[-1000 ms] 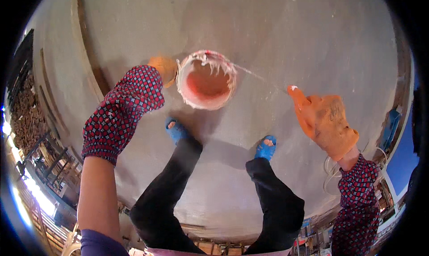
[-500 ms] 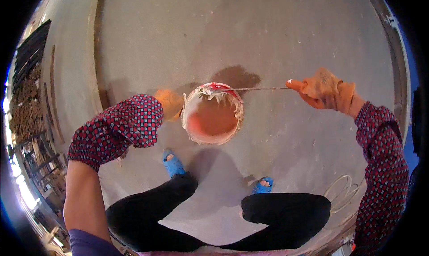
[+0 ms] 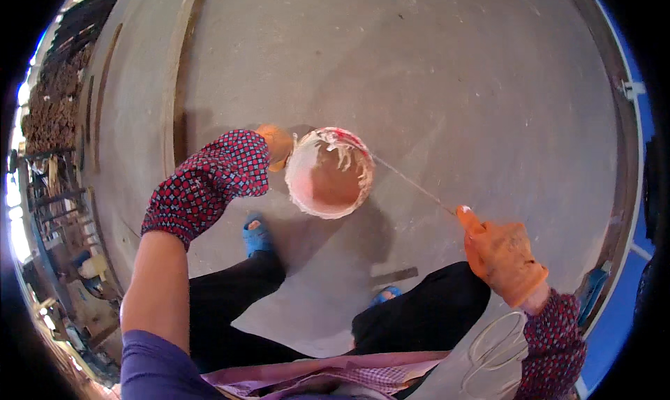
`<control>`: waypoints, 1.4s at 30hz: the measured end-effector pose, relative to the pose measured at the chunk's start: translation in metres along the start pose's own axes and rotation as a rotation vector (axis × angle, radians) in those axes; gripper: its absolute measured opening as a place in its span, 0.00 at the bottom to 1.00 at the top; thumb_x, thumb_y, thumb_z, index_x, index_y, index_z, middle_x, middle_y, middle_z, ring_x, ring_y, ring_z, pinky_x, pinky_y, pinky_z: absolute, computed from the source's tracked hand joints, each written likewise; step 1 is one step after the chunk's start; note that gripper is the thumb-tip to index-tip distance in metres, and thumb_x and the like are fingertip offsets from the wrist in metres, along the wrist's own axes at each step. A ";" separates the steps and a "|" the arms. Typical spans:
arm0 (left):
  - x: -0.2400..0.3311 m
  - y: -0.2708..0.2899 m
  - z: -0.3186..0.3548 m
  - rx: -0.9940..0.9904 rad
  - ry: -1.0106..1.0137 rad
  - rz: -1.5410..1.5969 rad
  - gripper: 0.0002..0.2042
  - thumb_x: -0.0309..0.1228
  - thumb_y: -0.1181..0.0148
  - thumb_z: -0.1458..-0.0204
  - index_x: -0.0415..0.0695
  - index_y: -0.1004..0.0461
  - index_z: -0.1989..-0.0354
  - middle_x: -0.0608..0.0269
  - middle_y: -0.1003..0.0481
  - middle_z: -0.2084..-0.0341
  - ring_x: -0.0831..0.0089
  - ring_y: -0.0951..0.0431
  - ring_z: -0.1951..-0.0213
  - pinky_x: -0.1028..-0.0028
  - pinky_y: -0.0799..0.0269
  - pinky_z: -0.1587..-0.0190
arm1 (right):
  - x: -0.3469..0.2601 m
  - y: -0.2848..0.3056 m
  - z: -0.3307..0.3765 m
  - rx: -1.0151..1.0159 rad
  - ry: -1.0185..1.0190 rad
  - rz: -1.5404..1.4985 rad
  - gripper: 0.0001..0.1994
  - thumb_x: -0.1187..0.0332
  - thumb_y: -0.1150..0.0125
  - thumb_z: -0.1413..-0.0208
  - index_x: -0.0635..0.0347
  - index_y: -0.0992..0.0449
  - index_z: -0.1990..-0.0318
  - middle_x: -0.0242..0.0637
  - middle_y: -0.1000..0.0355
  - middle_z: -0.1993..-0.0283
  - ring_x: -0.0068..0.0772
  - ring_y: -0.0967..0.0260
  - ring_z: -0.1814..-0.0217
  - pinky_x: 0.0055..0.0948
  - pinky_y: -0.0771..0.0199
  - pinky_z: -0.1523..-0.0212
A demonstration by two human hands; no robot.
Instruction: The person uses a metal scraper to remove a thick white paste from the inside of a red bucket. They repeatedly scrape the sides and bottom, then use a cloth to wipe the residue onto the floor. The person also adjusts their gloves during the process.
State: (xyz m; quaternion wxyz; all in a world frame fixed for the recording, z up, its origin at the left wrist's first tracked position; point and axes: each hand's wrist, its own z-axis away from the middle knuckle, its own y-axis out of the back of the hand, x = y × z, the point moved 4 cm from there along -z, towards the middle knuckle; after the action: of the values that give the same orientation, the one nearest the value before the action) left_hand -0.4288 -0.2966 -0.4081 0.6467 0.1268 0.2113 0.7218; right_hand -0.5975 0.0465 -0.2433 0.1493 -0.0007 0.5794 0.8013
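Observation:
A round white bucket (image 3: 296, 187), its inside smeared with pale paste and a red patch at the far rim, hangs in front of me, its shadow lying apart on the floor. My left hand (image 3: 278, 147), in an orange glove, is closed at the bucket's left rim; its fingertips are hidden. Off to the right and nearer me, my right hand (image 3: 504, 257), also gloved in orange, grips the end of a thin cord (image 3: 415, 182). That cord runs straight from the bucket's right side to the fingers. A white smear marks the glove's fingertip.
Blue sandals (image 3: 258, 239) are on my feet, either side below the bucket. A short dark strip (image 3: 394, 276) lies on the grey floor (image 3: 419, 65). Coiled pale hose or cable (image 3: 492, 351) lies at lower right. A raised ledge (image 3: 180, 79) and stacked scrap (image 3: 59, 114) stand left.
My right hand has come down toward me, so the cord now slants instead of running level. The bucket's shadow has shifted from its far side to its near right, and the view has turned slightly.

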 end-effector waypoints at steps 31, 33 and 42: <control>0.004 -0.015 -0.035 0.161 -0.169 -0.096 0.12 0.34 0.41 0.60 0.52 0.23 0.63 0.58 0.21 0.69 0.59 0.21 0.65 0.62 0.25 0.63 | 0.062 -0.075 -0.074 -0.167 0.274 0.005 0.20 0.70 0.49 0.46 0.59 0.36 0.45 0.42 0.31 0.79 0.45 0.31 0.79 0.41 0.35 0.80; 0.009 -0.018 -0.039 0.082 -0.055 -0.060 0.13 0.34 0.40 0.60 0.53 0.22 0.63 0.59 0.21 0.69 0.61 0.21 0.64 0.63 0.25 0.63 | 0.042 -0.060 -0.049 0.078 0.308 -0.262 0.19 0.70 0.49 0.46 0.60 0.36 0.45 0.44 0.30 0.77 0.49 0.31 0.77 0.43 0.33 0.77; -0.005 0.000 -0.033 0.088 0.018 0.101 0.14 0.34 0.37 0.64 0.55 0.21 0.64 0.61 0.21 0.67 0.65 0.21 0.61 0.66 0.25 0.62 | -0.016 -0.005 -0.025 -0.186 0.004 -0.036 0.21 0.73 0.48 0.48 0.58 0.35 0.45 0.48 0.29 0.72 0.50 0.31 0.71 0.42 0.31 0.70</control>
State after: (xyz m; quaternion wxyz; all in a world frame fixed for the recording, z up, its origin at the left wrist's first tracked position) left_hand -0.4431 -0.3064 -0.4370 0.6015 0.1591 0.2419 0.7446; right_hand -0.5853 0.0204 -0.2531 0.1620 -0.0264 0.5026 0.8488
